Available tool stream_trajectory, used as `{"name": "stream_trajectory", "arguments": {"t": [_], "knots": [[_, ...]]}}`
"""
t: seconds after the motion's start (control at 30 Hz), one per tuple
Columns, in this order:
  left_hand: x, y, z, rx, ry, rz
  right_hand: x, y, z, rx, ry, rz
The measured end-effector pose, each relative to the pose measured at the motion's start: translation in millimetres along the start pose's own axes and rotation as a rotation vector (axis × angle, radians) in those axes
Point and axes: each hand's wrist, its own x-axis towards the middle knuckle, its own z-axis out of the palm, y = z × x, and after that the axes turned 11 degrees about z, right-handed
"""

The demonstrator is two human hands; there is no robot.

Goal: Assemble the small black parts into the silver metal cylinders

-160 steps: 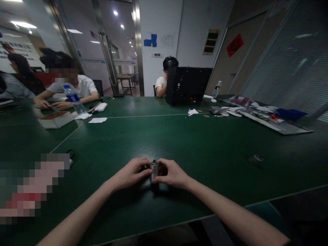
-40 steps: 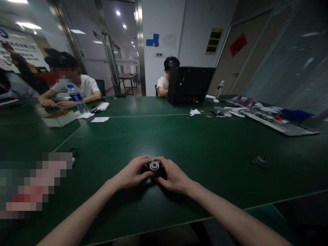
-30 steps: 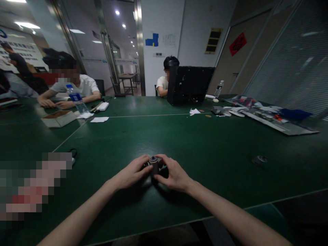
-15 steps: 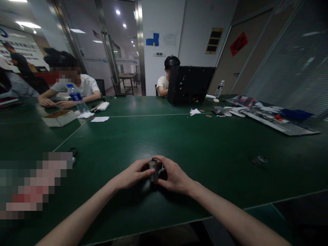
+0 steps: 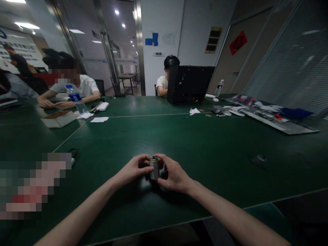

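Between my hands, just above or on the green tabletop, is a small cylindrical motor (image 5: 154, 171), silver with a brass-toned rim and a short dark stub on top. It stands nearly upright. My left hand (image 5: 133, 168) presses its thumb to the motor's near left side, with the other fingers curled behind it. My right hand (image 5: 174, 172) curves around the right side, index finger at the top by the stub and thumb low near the base. The far side of the motor and some fingertips are hidden.
A second small dark metal part (image 5: 260, 159) lies at the right. Farther back are an open box (image 5: 60, 119), a water bottle (image 5: 76, 98), a black equipment case (image 5: 191, 84) and a cluttered board (image 5: 279, 123). Two people sit across the table.
The motor has risen or tilted very slightly between my hands. My left fingers have curled a little more and the thumb has slid up slightly. My right hand is nearly unchanged.
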Motion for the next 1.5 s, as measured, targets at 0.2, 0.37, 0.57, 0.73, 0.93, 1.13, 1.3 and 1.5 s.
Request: {"name": "stream_trajectory", "arguments": {"t": [0.2,0.37,0.57,0.73,0.93,1.13,1.3,1.5], "knots": [[-3,-4,-3.1,-0.036,-0.026,-0.055,0,-1,0,-0.013,-0.005,-0.003],[-4,1,-0.9,-0.059,-0.143,-0.024,1,-3,-1,-0.053,-0.011,-0.013],[-3,9,4.7,-0.028,-0.191,0.013,1,-6,-2,-0.056,-0.013,-0.058],[-4,7,5.5,-0.015,-0.159,-0.020,0,-3,0,-0.035,0.012,-0.097],[-1,3,8.6,-0.074,-0.118,-0.031,0,-3,2,-0.070,0.013,-0.059],[0,-1,7.1,-0.075,-0.067,-0.047,-1,-3,1,-0.070,0.008,-0.056],[-2,-1,6.2,-0.159,-0.098,-0.011,-1,-2,1,-0.078,-0.009,-0.053],[-4,4,6.3,-0.159,-0.114,-0.028,-1,0,2,-0.082,-0.023,-0.051]]}}
